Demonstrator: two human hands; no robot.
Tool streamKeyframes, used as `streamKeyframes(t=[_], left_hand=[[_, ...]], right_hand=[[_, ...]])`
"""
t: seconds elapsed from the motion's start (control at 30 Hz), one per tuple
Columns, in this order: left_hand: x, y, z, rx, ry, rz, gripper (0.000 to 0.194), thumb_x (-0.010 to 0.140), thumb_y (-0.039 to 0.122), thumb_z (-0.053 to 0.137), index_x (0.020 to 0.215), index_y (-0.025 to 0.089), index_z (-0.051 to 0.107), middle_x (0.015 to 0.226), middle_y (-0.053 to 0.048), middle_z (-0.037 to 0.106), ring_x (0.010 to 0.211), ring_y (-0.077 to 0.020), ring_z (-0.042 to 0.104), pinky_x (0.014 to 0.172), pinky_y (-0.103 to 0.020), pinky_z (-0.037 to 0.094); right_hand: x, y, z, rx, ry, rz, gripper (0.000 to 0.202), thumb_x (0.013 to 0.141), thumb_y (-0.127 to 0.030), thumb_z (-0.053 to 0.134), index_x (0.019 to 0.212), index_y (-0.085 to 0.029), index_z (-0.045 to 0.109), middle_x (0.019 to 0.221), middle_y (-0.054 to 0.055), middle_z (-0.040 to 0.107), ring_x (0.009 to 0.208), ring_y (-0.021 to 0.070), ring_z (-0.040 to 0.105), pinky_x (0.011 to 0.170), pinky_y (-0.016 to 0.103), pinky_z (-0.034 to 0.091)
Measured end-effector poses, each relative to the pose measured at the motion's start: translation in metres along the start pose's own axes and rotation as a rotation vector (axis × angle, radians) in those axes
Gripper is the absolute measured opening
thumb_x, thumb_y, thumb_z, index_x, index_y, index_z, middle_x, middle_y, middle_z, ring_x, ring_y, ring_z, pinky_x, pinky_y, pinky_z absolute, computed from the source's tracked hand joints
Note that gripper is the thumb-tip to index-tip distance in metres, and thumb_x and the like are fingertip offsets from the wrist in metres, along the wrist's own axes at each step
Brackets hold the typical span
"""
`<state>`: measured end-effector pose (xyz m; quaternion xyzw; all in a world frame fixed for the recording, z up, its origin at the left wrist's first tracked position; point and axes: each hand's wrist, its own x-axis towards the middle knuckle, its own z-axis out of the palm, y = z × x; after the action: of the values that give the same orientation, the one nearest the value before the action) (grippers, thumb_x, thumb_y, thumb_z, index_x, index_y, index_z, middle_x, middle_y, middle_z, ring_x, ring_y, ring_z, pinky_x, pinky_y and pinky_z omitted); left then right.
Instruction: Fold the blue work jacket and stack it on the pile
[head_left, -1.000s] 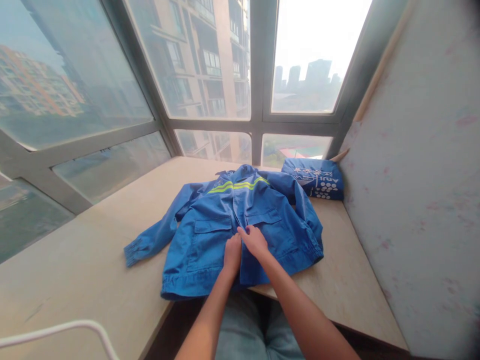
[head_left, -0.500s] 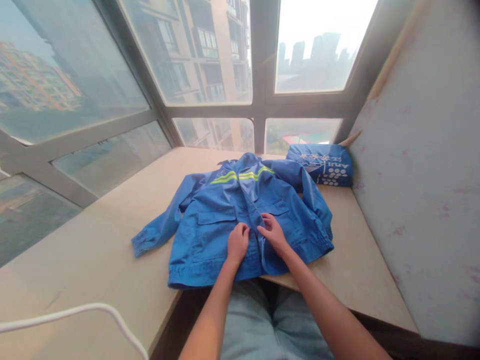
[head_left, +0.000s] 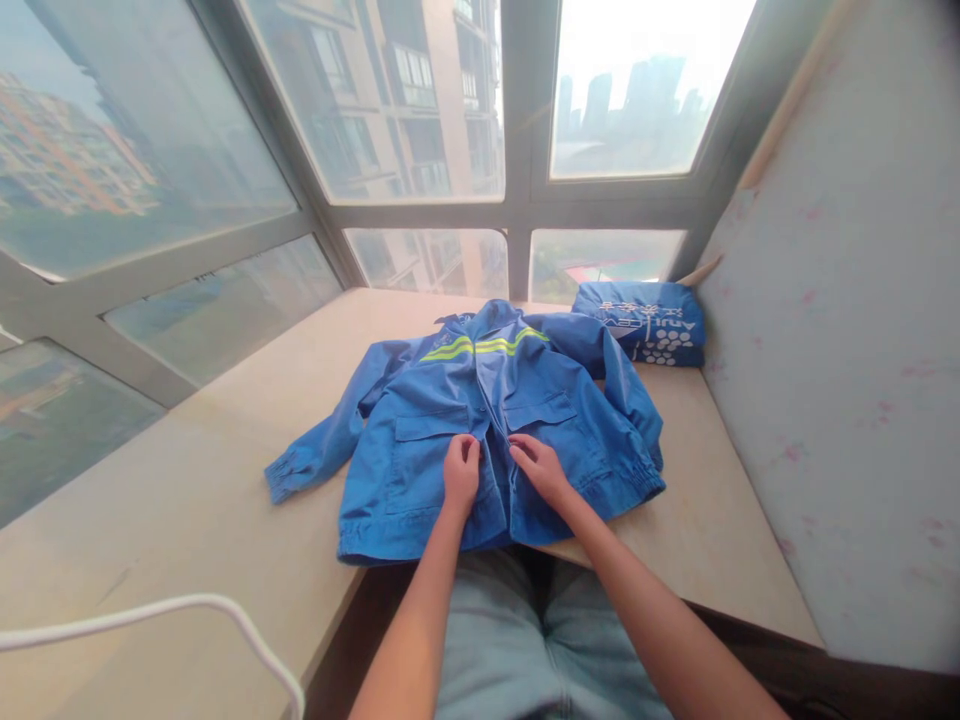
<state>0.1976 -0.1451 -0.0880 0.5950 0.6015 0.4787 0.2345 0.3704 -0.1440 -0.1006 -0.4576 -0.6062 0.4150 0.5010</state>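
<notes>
A blue work jacket [head_left: 427, 475] with yellow-green stripes across its chest lies front side up, collar toward the window, its hem at the near edge of the ledge. My left hand [head_left: 462, 470] pinches the front panel on the left of the opening, beside the pocket flap. Closed on the opposite front edge is my right hand [head_left: 538, 468], just below the other pocket flap. Between the hands the two front edges are parted in a narrow gap toward the hem. The sleeves spread out to both sides.
A folded blue bundle [head_left: 641, 322] with white printing sits at the back right against the wall [head_left: 840, 400]. The pale ledge [head_left: 225, 460] runs below the windows. A white cable [head_left: 150, 613] curves across the lower left.
My left hand has moved a little left, drawing the front panel with it. The gap between the front edges is wider near the hem. My right hand has closed on its edge.
</notes>
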Motion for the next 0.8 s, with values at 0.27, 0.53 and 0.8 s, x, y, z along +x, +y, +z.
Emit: streamKeyframes(t=[0.27, 0.53, 0.8], left_hand=[[-0.006, 0.007, 0.006, -0.011, -0.095, 0.065, 0.009, 0.088, 0.028, 0.056, 0.086, 0.02, 0.06, 0.079, -0.001, 0.065, 0.072, -0.0149, 0.061, 0.07, -0.026, 0.048], [-0.008, 0.003, 0.008, 0.076, -0.152, 0.155, 0.007, 0.087, 0.019, 0.056, 0.09, 0.021, 0.062, 0.086, -0.003, 0.067, 0.079, -0.0164, 0.063, 0.076, -0.029, 0.05], [-0.011, 0.007, 0.009, 0.192, -0.156, 0.219, 0.012, 0.088, 0.015, 0.052, 0.092, 0.021, 0.062, 0.089, -0.004, 0.064, 0.084, -0.0181, 0.061, 0.077, -0.03, 0.048]], right_hand=[[0.004, 0.011, 0.003, -0.076, 0.044, 0.002, 0.028, 0.076, -0.024, 0.054, 0.1, -0.019, 0.067, 0.081, 0.002, 0.072, 0.072, 0.0177, 0.067, 0.072, 0.031, 0.054], [0.004, 0.001, 0.002, -0.167, 0.077, -0.005, 0.024, 0.084, -0.034, 0.053, 0.092, -0.02, 0.072, 0.096, 0.008, 0.074, 0.09, 0.0225, 0.067, 0.085, 0.036, 0.052], [0.003, 0.0, 0.007, -0.217, 0.044, -0.011, 0.021, 0.078, -0.035, 0.062, 0.089, -0.019, 0.07, 0.089, 0.006, 0.072, 0.08, 0.0199, 0.064, 0.074, 0.031, 0.051]])
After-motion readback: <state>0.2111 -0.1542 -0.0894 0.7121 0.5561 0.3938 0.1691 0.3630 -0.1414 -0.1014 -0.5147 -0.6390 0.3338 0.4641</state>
